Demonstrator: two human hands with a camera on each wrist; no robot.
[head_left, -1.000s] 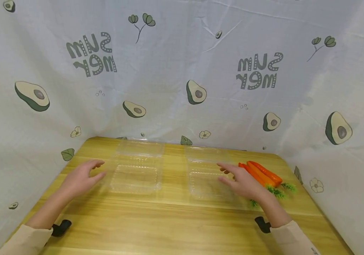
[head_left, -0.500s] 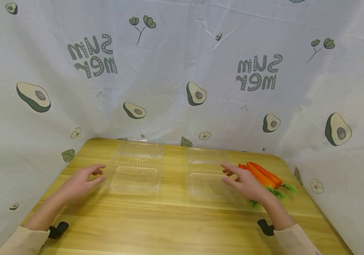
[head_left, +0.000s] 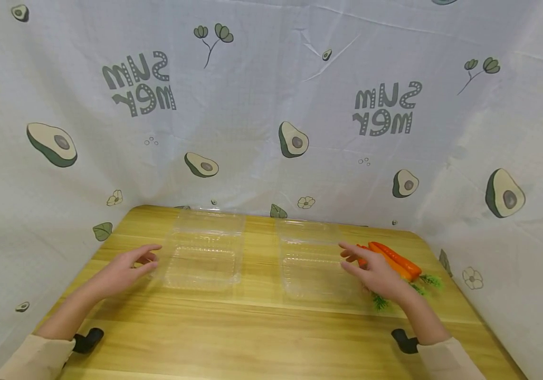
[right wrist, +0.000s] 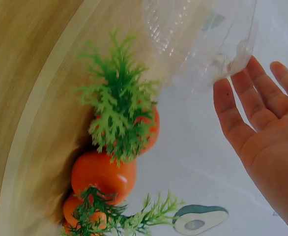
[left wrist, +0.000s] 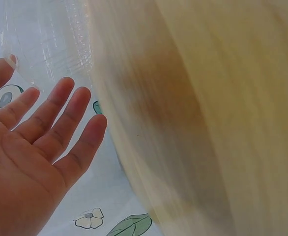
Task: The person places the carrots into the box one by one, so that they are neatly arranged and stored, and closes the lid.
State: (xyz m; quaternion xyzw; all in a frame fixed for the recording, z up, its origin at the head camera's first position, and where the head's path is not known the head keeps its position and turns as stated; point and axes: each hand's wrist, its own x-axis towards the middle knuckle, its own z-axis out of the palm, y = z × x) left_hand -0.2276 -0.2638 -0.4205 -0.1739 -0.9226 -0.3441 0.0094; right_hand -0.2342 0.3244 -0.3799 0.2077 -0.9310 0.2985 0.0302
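Note:
Left of the left clear plastic clamshell container (head_left: pixel 202 266), my left hand (head_left: pixel 126 270) hovers over the table with relaxed fingers and holds nothing. In the left wrist view its fingers (left wrist: pixel 53 105) are spread, with a corner of clear plastic beyond them. My right hand (head_left: pixel 377 272) is held between the right clamshell container (head_left: pixel 316 277) and several orange carrots (head_left: pixel 397 261), partly covering them in the head view. Its palm and loosely extended fingers show in the right wrist view, with nothing in them. There, the carrots' feathery green tops (right wrist: pixel 117 103) lie beside the hand. Both containers have their lids raised.
The wooden table (head_left: pixel 233 338) has rounded far corners and meets a white curtain (head_left: pixel 247 105) printed with avocados. Side curtains close in left and right. A black wrist mount (head_left: pixel 88 340) sits below each forearm.
My right hand has shifted to the right, away from the right container and further over the carrots. My left hand has moved slightly right. Containers and carrots lie as before.

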